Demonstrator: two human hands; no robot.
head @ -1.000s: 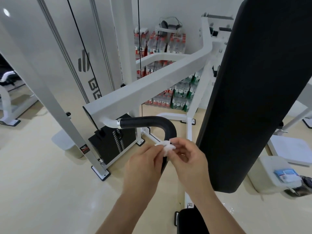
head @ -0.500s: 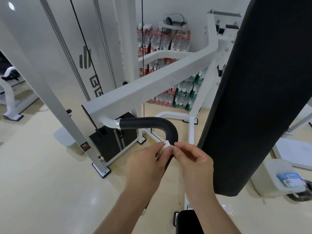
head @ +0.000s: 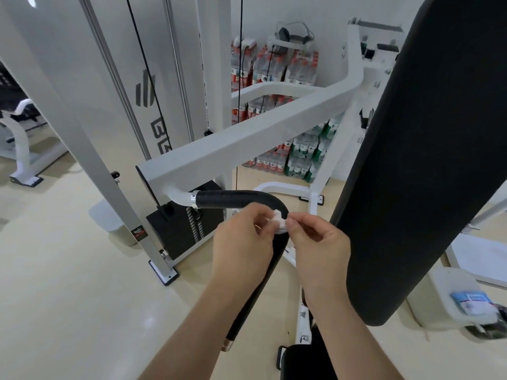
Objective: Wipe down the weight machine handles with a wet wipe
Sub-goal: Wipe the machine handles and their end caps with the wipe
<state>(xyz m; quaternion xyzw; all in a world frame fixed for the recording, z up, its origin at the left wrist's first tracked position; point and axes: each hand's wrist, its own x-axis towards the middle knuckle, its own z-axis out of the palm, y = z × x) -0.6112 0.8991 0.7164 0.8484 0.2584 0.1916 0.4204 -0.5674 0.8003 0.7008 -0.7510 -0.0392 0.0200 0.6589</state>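
Observation:
A black padded handle [head: 227, 199] curves out from the white machine arm [head: 247, 138] and bends down toward the floor. A small bunched white wet wipe [head: 279, 222] sits right at the bend of the handle. My left hand [head: 244, 242] pinches the wipe from the left and my right hand [head: 319, 242] pinches it from the right. Both hands are in front of the handle's lower stretch and hide part of it.
A tall black back pad [head: 417, 160] stands close on the right. The weight stack [head: 186, 229] and a grey upright post [head: 115, 193] are left of the handle. Packs of water bottles [head: 274, 69] line the far wall. A white container [head: 450, 303] sits at lower right.
Both hands have lifted slightly with the wipe, now level with the handle's bend. The view has shifted a little to the left.

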